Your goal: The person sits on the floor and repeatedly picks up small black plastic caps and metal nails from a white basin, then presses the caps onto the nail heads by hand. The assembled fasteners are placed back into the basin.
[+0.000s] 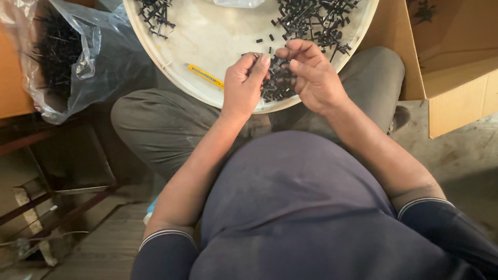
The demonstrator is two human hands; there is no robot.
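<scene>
A round white tray (207,36) rests on my knees and holds piles of small black plastic parts (316,21). My left hand (243,85) and my right hand (314,75) meet over the tray's near rim. Both pinch a cluster of the black plastic parts (277,83) between them, fingers curled around it. A few loose black bits (264,38) lie on the tray just beyond my fingers. A yellow utility knife (205,76) lies on the tray, left of my left hand.
A clear plastic bag (67,57) full of black parts stands at the left. A cardboard box (451,67) sits at the right. A dark metal frame (62,192) is on the floor at lower left.
</scene>
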